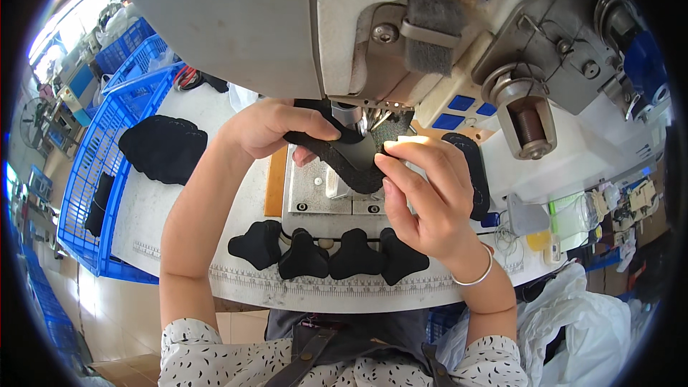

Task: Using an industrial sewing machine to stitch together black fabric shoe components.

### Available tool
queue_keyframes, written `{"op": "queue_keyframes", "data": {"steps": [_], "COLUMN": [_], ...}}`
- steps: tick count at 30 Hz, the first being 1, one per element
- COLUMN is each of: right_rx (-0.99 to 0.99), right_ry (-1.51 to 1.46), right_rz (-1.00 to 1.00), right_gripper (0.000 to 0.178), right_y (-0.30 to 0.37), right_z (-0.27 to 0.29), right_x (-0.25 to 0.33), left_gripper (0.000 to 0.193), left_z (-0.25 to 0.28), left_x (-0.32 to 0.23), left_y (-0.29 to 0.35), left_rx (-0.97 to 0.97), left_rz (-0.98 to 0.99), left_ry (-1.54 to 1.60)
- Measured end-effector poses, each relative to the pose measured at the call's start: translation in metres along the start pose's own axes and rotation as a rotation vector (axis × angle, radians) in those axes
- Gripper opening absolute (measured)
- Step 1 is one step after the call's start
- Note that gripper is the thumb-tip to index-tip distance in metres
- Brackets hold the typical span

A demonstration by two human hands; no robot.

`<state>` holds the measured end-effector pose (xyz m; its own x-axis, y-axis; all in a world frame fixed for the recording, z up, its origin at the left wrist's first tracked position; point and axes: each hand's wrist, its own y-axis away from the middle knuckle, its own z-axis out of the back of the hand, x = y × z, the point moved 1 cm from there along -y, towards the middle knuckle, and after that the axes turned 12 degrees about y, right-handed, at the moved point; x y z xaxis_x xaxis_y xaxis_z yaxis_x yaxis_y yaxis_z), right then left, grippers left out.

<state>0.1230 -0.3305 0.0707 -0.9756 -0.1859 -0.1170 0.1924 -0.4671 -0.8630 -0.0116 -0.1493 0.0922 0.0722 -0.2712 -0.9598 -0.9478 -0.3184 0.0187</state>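
A curved black fabric piece (356,165) lies on the metal plate (309,197) of a sewing machine, under its needle area (373,120). My left hand (269,127) pinches the piece's left end between thumb and fingers. My right hand (423,193) presses its right edge with thumb and fingertips. A thin bangle circles my right wrist. Several small black sewn pieces (330,252) sit in a row at the table's near edge, below the plate.
The machine head (287,14) fills the top. A pile of black fabric (163,147) lies on the white table (143,208) at left, beside blue plastic crates (97,143). Another black piece (474,172) rests right of the plate. White plastic bags (580,322) bunch at lower right.
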Motion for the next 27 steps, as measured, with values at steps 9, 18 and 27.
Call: {"op": "queue_keyframes", "data": {"steps": [9, 18, 27], "right_rx": [0.016, 0.050, 0.038], "right_ry": [0.033, 0.053, 0.027], "right_rz": [0.015, -0.025, -0.053], "right_gripper": [0.030, 0.031, 0.029], "right_y": [0.001, 0.001, -0.002], "right_z": [-0.005, -0.009, -0.008], "right_x": [0.001, 0.005, -0.001], "left_gripper": [0.006, 0.009, 0.008], "left_z": [0.009, 0.028, 0.034], "left_x": [-0.011, -0.001, 0.004], "left_y": [-0.018, -0.031, -0.039], "left_rx": [0.061, 0.137, 0.084], "left_rz": [-0.030, -0.021, -0.167], "left_ry": [0.005, 0.095, 0.152]}}
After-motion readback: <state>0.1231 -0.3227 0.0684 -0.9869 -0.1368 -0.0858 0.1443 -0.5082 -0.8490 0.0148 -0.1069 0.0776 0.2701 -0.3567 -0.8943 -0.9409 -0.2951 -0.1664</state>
